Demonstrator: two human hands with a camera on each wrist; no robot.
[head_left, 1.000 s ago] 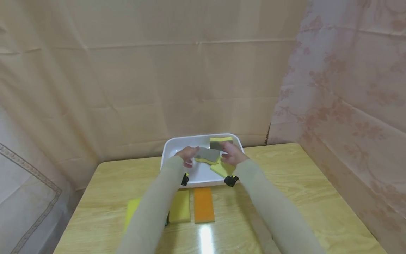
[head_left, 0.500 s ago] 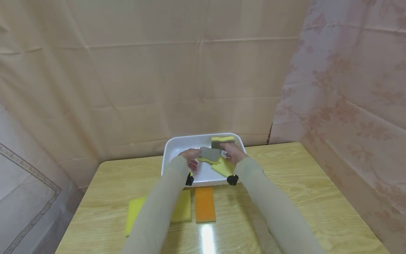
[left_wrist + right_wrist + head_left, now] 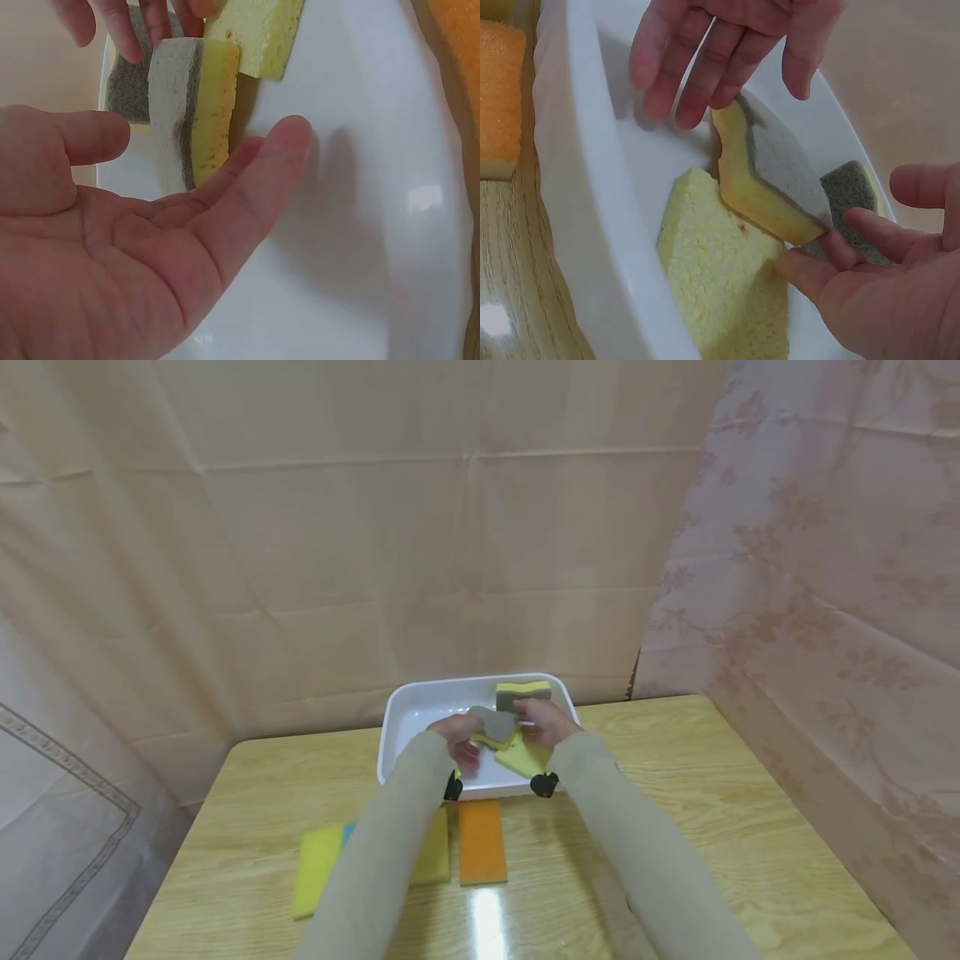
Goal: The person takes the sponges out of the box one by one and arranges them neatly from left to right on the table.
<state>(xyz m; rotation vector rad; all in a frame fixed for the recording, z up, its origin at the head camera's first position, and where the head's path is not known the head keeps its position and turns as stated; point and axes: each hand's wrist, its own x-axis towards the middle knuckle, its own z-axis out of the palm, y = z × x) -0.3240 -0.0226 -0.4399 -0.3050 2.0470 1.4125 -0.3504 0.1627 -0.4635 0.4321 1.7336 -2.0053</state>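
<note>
A wavy scrub sponge (image 3: 497, 725), grey on one face and yellow on the other, stands tilted in the white tray (image 3: 408, 710) between both hands. My left hand (image 3: 459, 732) is at its left end, with long fingers reaching beneath that end in the left wrist view and the thumb apart. At the other end, my right hand (image 3: 900, 270) has its fingertips at the sponge's corner, thumb raised away. A flat pale yellow sponge (image 3: 720, 270) lies in the tray just below. Behind the right hand leans another grey-and-yellow sponge (image 3: 522, 692).
In front of the tray, an orange sponge (image 3: 482, 843) lies on the wooden table (image 3: 750, 827). Left of it are two yellow sponges, one (image 3: 317, 870) farther left, and a bit of something blue (image 3: 348, 832), partly hidden by the left sleeve. A beige curtain (image 3: 322, 568) hangs behind.
My left hand has shifted right, up to the wavy sponge's left end. The sponge has tilted and looks shorter between the hands. My right hand has stayed near its right end.
</note>
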